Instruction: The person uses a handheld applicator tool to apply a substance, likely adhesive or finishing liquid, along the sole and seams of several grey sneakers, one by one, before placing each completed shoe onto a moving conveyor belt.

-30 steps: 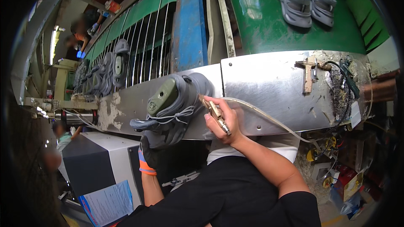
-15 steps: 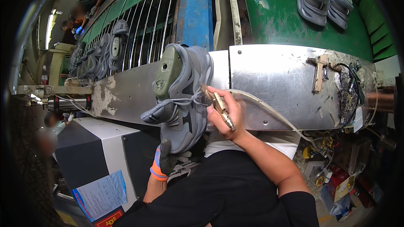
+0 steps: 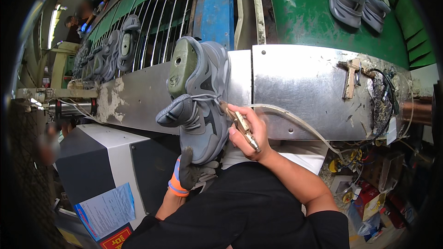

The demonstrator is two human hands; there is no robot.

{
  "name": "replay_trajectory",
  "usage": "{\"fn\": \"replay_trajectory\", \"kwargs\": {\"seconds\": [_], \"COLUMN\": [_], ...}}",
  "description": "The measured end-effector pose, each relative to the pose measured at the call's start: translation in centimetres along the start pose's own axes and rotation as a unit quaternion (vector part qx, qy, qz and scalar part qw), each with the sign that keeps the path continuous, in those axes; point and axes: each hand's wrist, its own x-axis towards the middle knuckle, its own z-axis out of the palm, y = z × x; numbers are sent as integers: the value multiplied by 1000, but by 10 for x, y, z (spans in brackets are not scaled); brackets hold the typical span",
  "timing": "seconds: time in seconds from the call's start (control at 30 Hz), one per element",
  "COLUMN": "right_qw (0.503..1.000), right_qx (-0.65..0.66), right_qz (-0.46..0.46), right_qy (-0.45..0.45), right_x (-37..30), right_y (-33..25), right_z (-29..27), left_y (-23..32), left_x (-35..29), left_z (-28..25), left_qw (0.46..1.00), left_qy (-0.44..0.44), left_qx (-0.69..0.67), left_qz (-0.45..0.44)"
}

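Note:
A grey sneaker point(image 3: 202, 131) with a green shoe last point(image 3: 183, 67) inside it is tilted over the near edge of the metal bench. Its tongue point(image 3: 173, 111) is folded out to the left, with laces across the opening. My left hand point(image 3: 190, 169), in a grey glove with an orange and blue cuff, grips the toe from below; some fingers are hidden under the shoe. My bare right hand point(image 3: 251, 131) is closed around a small metal hand tool point(image 3: 241, 124), its tip against or very near the shoe's side by the laces. I cannot tell whether they touch.
A metal spray gun point(image 3: 351, 78) with dark hoses lies on the metal bench point(image 3: 300, 92) at right. A clear hose point(image 3: 295, 116) crosses the bench. More sneakers stand on rollers point(image 3: 124, 48) at left and on a green surface point(image 3: 344, 0) at back right. People work far left.
The sneaker has shifted slightly away from me and to the left, with my left hand still on its toe. My right hand has moved a little toward me with the tool.

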Motion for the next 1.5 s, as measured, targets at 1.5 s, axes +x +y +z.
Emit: {"fn": "replay_trajectory", "kwargs": {"seconds": [1.5], "right_qw": [976], "right_qx": [-190], "right_qz": [13], "right_qy": [103], "right_x": [-60], "right_y": [-74], "right_z": [-35], "left_y": [-20], "left_x": [77], "left_z": [122], "left_qw": [925], "left_qy": [-342], "left_qx": [-141], "left_qz": [-93]}}
